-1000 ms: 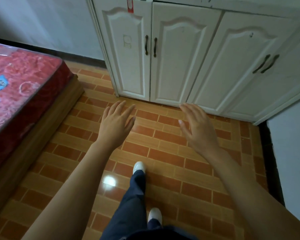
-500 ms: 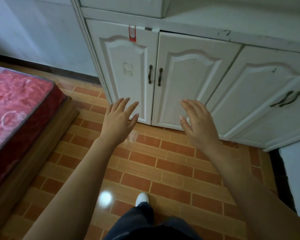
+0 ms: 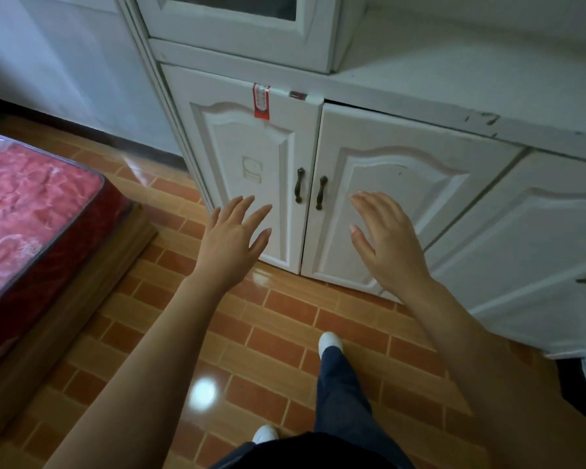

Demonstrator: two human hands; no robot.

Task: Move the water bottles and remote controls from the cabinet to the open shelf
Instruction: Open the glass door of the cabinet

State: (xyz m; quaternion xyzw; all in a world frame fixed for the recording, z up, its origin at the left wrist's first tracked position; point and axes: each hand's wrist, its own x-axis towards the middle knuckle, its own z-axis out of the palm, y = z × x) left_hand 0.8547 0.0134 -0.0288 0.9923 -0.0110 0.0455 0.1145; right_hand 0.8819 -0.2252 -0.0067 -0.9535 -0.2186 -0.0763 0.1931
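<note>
Legs: dark blue trousers [image 3: 339, 394] and white shoes [image 3: 330, 341] at 6 o'clock, standing on the glossy orange-and-tan tiled floor [image 3: 278, 309].
Left hand [image 3: 232, 238]: just left of centre, grip released, fingers spread, holding nothing; it hovers in front of the lower part of the left white panelled cabinet door [image 3: 247, 177], and contact cannot be told.
Right hand [image 3: 384, 238]: just right of centre, grip released too, palm toward the right white panelled cabinet door [image 3: 396, 204], empty.
Bed: red patterned mattress [image 3: 31, 211] on a wooden frame at 9 o'clock, well apart from the hands.
Door handles: two dark metal pull handles [image 3: 310, 191] between the hands, slightly toward 12 o'clock, one on each door beside the centre seam.
Task's things: no water bottles or remote controls in view; both doors are shut, so they presumably lie inside the cabinet.
Handling, as a judgement: the handles are stiff and narrow, best hooked with the fingertips and pulled outward. Bottles are likely smooth and heavy if full, so wrap the body mid-height; remotes are light and rigid, so pinch them across the long edges.
Upper unit: a white glass-fronted door [image 3: 237, 25] at 12 o'clock.
Shelf: a pale ledge [image 3: 454, 79] at 1 o'clock, bare where seen.
</note>
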